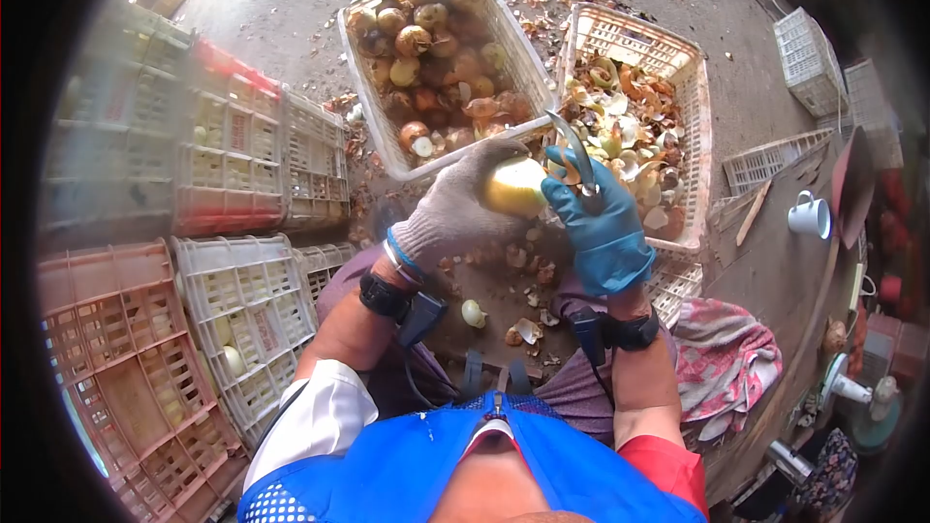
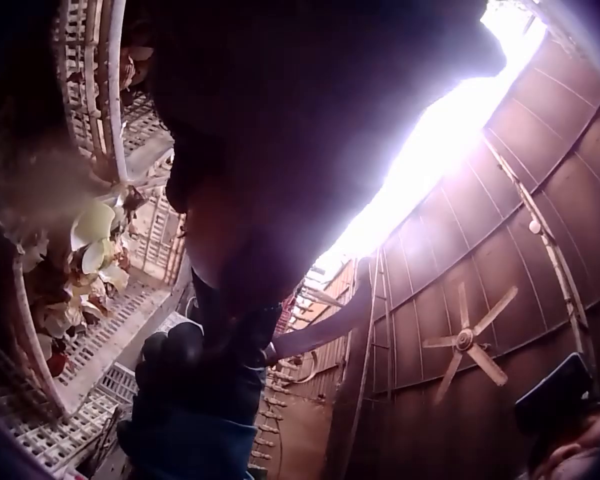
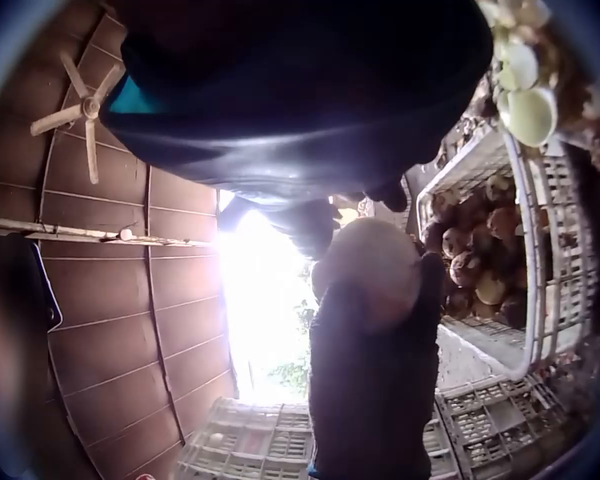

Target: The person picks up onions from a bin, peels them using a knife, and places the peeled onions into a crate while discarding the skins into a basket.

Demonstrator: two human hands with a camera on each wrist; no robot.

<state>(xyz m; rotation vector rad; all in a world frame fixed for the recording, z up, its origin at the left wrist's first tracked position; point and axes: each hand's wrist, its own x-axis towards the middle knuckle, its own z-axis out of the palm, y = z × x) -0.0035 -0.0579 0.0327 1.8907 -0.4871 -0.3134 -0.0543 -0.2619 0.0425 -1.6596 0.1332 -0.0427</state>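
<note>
Left hand grips onion; right hand grips curved knife; floor room between legs, 2 crate rims beyond.

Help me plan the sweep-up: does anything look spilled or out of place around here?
Yes. Onion peelings litter the floor, although a slatted scrap crate stands right there to hold them. What looks like a small pale onion also lies loose on the ground, apart from the onion crate.
</note>
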